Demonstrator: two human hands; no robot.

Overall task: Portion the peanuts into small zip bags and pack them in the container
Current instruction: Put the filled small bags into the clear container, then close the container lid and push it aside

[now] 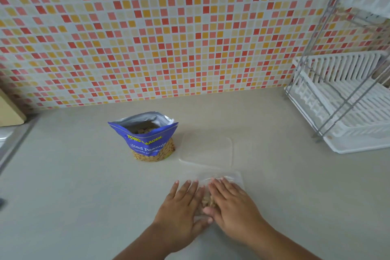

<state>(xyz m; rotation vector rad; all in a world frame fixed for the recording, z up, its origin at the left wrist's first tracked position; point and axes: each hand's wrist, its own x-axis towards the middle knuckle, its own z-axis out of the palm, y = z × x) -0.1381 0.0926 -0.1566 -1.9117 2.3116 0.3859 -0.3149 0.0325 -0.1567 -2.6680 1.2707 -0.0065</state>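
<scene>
A small zip bag (207,200) is seen lying flat on the tabletop (84,186), near centre, with peanuts visible through the film between the two hands. The left hand (182,212) is laid palm-down on the bag's left part and the right hand (234,207) on its right part. The fingers (222,187) of both hands are held straight and slightly spread, pressed onto the bag rather than curled round it; the thumbs are brought close together at the bag's near edge.

A blue peanut pouch (147,145) is stood upright farther back and to the left, its top opened. A translucent plastic piece (206,150) is laid just right of the pouch; lid or shallow container cannot be told. A white dish rack (346,101) is placed far right against the tiled wall (168,27).
</scene>
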